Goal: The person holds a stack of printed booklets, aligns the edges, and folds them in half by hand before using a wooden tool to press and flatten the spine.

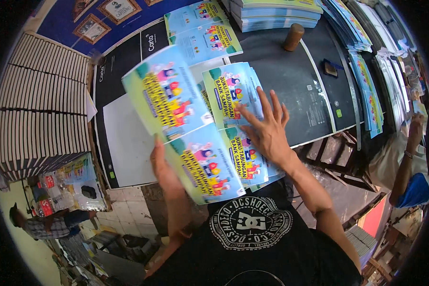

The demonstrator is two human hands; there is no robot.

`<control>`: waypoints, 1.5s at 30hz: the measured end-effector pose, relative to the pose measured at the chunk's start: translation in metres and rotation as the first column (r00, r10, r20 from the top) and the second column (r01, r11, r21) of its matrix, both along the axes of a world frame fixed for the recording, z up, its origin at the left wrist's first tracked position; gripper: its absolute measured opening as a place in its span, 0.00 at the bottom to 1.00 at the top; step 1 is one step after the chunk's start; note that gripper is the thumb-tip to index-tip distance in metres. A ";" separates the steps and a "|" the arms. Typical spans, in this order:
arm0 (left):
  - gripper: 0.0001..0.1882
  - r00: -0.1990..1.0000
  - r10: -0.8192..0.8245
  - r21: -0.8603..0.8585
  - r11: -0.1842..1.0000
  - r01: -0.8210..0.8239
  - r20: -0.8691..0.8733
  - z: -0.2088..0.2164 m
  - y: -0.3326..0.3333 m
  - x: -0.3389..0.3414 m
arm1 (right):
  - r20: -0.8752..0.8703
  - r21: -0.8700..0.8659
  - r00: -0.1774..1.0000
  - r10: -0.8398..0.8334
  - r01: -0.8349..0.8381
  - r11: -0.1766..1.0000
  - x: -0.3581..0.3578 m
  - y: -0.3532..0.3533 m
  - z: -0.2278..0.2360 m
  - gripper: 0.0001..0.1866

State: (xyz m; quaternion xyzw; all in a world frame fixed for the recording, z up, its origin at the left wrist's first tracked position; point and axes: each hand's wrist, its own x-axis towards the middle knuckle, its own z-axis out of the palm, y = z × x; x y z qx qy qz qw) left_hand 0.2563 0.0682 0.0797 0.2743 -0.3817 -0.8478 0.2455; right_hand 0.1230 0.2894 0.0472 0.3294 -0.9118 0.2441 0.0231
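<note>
My left hand (166, 169) grips the lower left edge of a large printed cover sheet (171, 107), thumb showing along the edge. The sheet is lifted and tilted, slightly blurred, with two matching colourful panels in blue, green and yellow. Beside it on the right lies a stack of the same cover sheets (229, 97), not quite squared up. My right hand (268, 131) rests over this stack with its fingers spread, holding nothing. The raised sheet partly covers the stack's left side.
The dark table (291, 71) carries a thick booklet pile (276, 19), a brown wooden cylinder (293, 37) and more printed sheets (202, 40). Tall stacks of bound blocks (43, 95) stand at left. Other people are nearby: one at lower left (47, 224), a forearm (410, 148) at right.
</note>
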 end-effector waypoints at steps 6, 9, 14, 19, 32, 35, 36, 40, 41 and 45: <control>0.22 0.974 -0.186 -0.123 0.972 0.202 0.132 -0.036 0.037 -0.026 | 0.405 -0.247 0.906 0.125 -0.023 0.969 -0.009 0.007 0.006 0.27; 0.23 0.962 -0.243 -0.049 0.967 0.251 0.124 -0.032 0.045 -0.029 | 0.459 -0.223 0.879 0.127 -0.025 0.974 -0.007 0.008 0.013 0.29; 0.25 0.964 -0.240 -0.025 0.969 0.244 0.111 -0.026 0.046 -0.031 | 0.479 -0.286 0.867 0.142 0.001 0.958 -0.005 0.002 0.013 0.28; 0.25 0.959 -0.240 0.009 0.970 0.242 0.151 -0.027 0.044 -0.032 | 0.496 -0.285 0.854 0.155 -0.008 0.958 -0.006 0.002 0.015 0.23; 0.25 0.999 0.032 0.020 0.999 -0.032 -0.024 0.027 0.008 -0.016 | 0.221 -0.226 0.975 0.003 0.048 0.973 -0.007 0.008 -0.015 0.35; 0.26 0.994 -0.001 0.055 0.998 0.006 -0.107 0.019 0.010 -0.014 | 0.072 -0.037 0.996 -0.061 0.064 0.997 -0.003 0.006 -0.007 0.40; 0.26 0.994 0.005 0.056 0.998 0.001 -0.108 0.007 0.010 -0.014 | 0.071 -0.036 0.996 -0.056 0.058 0.998 -0.001 0.006 -0.006 0.40; 0.24 0.992 -0.120 -0.056 0.991 0.118 -0.025 -0.021 0.024 -0.025 | 0.017 -0.033 0.996 -0.087 0.088 0.996 0.001 0.003 -0.004 0.37; 0.25 0.989 -0.148 -0.047 0.988 0.149 0.027 -0.020 0.030 -0.027 | 0.014 -0.004 0.998 -0.056 0.056 0.998 0.000 0.005 -0.007 0.32; 0.25 0.977 -0.187 -0.084 0.977 0.197 0.105 -0.023 0.045 -0.036 | 0.263 -0.174 0.965 0.012 0.035 0.984 -0.011 0.013 -0.007 0.17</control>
